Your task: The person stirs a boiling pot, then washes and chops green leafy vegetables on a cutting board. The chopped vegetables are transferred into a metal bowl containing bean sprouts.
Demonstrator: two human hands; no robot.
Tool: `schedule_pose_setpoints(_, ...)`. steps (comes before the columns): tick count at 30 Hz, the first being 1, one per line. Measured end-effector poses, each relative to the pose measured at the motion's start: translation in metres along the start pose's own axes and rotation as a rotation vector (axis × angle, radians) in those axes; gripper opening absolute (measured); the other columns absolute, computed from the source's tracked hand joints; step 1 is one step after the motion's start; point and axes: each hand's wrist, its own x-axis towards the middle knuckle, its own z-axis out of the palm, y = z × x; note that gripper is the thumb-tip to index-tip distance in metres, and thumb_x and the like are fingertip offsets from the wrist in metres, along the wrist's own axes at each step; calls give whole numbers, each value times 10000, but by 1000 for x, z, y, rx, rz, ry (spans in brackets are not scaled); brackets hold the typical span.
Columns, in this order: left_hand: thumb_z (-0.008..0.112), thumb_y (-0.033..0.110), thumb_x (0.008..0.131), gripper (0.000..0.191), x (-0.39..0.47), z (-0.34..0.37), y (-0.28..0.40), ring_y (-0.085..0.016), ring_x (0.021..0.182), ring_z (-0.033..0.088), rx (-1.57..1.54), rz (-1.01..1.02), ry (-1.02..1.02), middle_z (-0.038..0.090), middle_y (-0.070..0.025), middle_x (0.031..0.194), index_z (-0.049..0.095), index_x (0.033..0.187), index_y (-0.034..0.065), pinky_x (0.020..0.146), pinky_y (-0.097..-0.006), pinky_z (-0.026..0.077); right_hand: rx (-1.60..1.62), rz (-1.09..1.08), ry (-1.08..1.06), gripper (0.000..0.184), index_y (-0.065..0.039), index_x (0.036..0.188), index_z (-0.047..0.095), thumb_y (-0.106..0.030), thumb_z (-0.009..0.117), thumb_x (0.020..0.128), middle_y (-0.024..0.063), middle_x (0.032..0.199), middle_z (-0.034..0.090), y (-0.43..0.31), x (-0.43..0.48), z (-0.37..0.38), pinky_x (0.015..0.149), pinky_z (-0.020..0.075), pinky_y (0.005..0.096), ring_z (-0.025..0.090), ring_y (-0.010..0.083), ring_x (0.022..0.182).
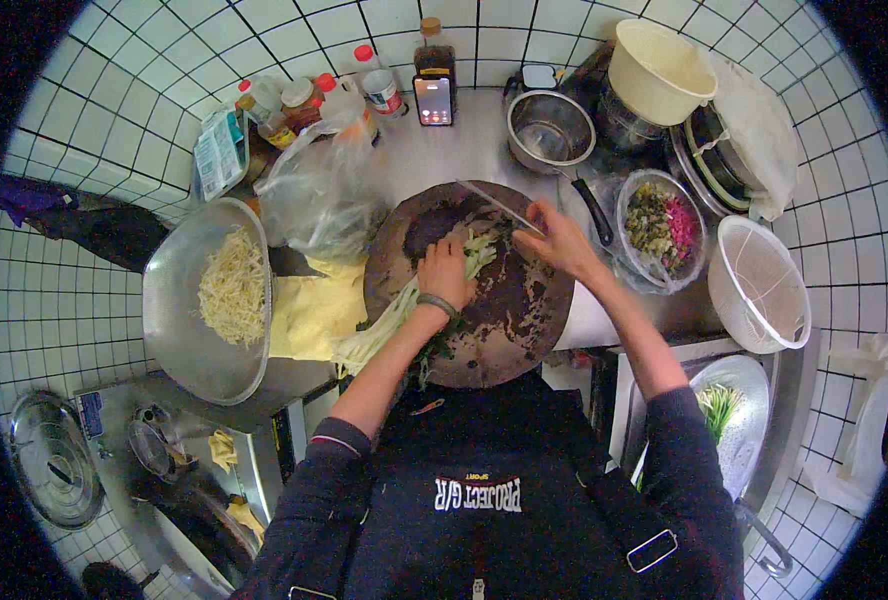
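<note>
A thick round wooden chopping block (526, 330) stands before me on the steel counter. Across its left side lies a bunch of long pale-green leafy stalks (384, 322), reaching past the block's edge toward me. My left hand (444, 270) presses down on the stalks near their far end, a braided band on the wrist. In my right hand (560, 236) is a knife (493, 201), its blade pointing away and to the left, over the far part of the block. Cut pieces (480, 251) lie just right of my left fingers. Dark leaves show partly beneath my left forearm.
At left, a large colander (166, 315) holds bean sprouts (234, 289) beside a yellow cloth (316, 315). A plastic bag (324, 195), bottles (380, 90) and a phone (434, 101) stand behind. A saucepan (550, 127), a bowl of chopped vegetables (658, 225) and a white basket (759, 285) are right.
</note>
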Motion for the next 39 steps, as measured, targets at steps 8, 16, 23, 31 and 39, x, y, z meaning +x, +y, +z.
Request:
schedule_pose_setpoints(8,806,205,641,588,2,6,-1,-344,1107,564,-65,-27,5,575,-154,1189,539,1138,39,894,-462,480,-242,232,173,261,-43,1100,506,-179,587,892,212,703,626,1,-86,-5,554,467,476,602,415,622)
schedule_pose_setpoints(16,793,247,651,624,4,1,-28,-359,990,612,-435,-49,211,640,-171,1064,528,1190,79,843,-439,501,147,451,-51,220,-12,1044,492,-150,581,897,222,645,585,-47,-136,33,544,436,508,612,426,635)
schedule_pose_setpoints(23,818,297,642,813,-8,15,19,-376,1232,449,75,66,51,480,-164,1315,443,1319,50,962,-511,421,-50,468,40,188,-20,1002,492,-137,578,883,221,661,594,-43,-143,23,581,451,517,612,445,683)
schedule_pose_setpoints(31,733,384,769,721,-5,5,17,-405,1217,456,-22,129,45,474,-219,1328,438,1304,0,1003,-521,390,-274,273,13,290,-53,1112,512,-146,590,848,234,735,637,-20,-117,31,627,479,570,615,466,689)
schedule_pose_setpoints(39,691,128,767,201,9,40,7,-342,1010,561,-433,144,431,623,-143,974,628,935,38,844,-437,471,-176,207,34,233,-65,1139,450,-163,525,941,241,613,597,-50,-97,13,516,448,561,589,464,578)
